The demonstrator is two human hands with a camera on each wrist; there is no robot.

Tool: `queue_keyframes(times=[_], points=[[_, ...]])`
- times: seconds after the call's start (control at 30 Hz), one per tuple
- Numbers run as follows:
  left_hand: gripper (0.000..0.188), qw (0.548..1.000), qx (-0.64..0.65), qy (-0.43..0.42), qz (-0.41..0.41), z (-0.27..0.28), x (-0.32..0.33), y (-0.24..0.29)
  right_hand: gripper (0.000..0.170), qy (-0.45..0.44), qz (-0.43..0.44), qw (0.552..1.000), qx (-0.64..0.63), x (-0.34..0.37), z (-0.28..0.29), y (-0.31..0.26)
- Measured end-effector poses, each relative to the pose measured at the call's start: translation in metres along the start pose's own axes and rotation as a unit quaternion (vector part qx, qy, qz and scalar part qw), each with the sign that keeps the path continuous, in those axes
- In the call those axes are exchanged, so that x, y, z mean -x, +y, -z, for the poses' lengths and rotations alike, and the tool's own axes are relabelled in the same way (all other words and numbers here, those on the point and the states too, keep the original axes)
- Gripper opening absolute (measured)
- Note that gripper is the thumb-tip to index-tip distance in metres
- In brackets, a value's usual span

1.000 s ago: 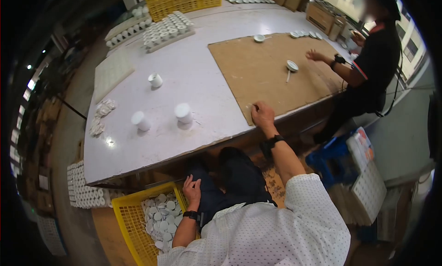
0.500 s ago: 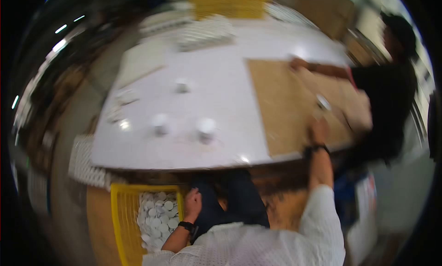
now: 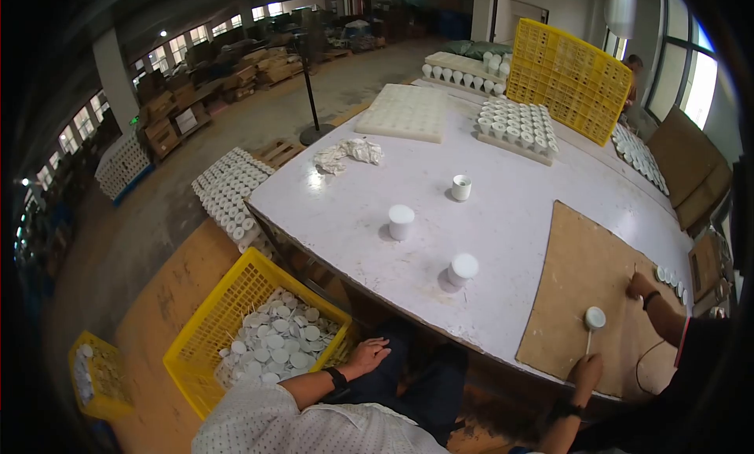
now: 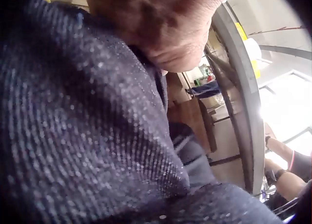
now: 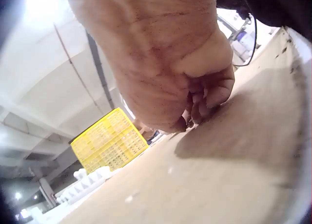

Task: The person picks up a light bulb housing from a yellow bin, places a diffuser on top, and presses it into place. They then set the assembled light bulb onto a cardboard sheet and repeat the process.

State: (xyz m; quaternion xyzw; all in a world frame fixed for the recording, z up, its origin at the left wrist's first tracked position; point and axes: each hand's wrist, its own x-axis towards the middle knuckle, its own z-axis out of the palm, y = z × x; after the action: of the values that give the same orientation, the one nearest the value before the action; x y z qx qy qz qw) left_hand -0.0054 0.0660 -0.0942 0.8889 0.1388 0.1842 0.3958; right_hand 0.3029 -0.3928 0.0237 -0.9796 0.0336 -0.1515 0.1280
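Note:
My left hand (image 3: 367, 356) lies relaxed on my thigh with straight fingers, beside the yellow basket (image 3: 188, 316); in the left wrist view it rests over dark trouser cloth (image 4: 97, 126). On the brown cardboard sheet (image 3: 561, 273), my right hand (image 3: 586, 371) has curled fingers and pinches the handle end of a white ladle (image 3: 594, 318). The ladle's round bowl points away from me. In the right wrist view the curled fingers (image 5: 219, 90) come down close on the cardboard, and the ladle is hidden behind the hand.
Three white cups (image 3: 463, 269) stand on the white table (image 3: 353, 226). Behind are a pale slab (image 3: 404, 112), a board of white cups (image 3: 514, 132) and a yellow crate (image 3: 565, 81). Another person's hand (image 3: 642, 287) reaches onto the cardboard at right. White discs (image 3: 275, 340) fill the basket.
My view has turned left. My right hand has moved from the cardboard's near edge to the ladle and pinches its handle. The other person's hand has shifted along the cardboard. The left hand stays on the thigh.

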Motion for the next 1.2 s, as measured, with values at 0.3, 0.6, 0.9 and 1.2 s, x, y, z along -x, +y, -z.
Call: queue_keyframes(times=[0.3, 0.6, 0.9, 1.2], points=[[0.027, 0.998, 0.066, 0.011, -0.018, 0.008, 0.002, 0.031, 0.017, -0.075, -0.013, 0.907, -0.414, 0.128, 0.007, -0.032], [0.027, 0.979, 0.172, -0.105, 0.027, 0.004, 0.003, 0.057, 0.021, -0.274, -0.269, 0.621, -0.684, 0.187, -0.002, -0.085], [0.024, 0.945, 0.228, -0.216, 0.090, 0.022, -0.039, 0.126, 0.016, -0.289, -0.212, 0.680, -0.639, 0.197, 0.016, -0.151], [0.066, 0.849, 0.427, -0.277, 0.139, -0.013, -0.079, 0.168, 0.022, -0.392, -0.157, 0.659, -0.623, 0.240, 0.023, -0.168]])
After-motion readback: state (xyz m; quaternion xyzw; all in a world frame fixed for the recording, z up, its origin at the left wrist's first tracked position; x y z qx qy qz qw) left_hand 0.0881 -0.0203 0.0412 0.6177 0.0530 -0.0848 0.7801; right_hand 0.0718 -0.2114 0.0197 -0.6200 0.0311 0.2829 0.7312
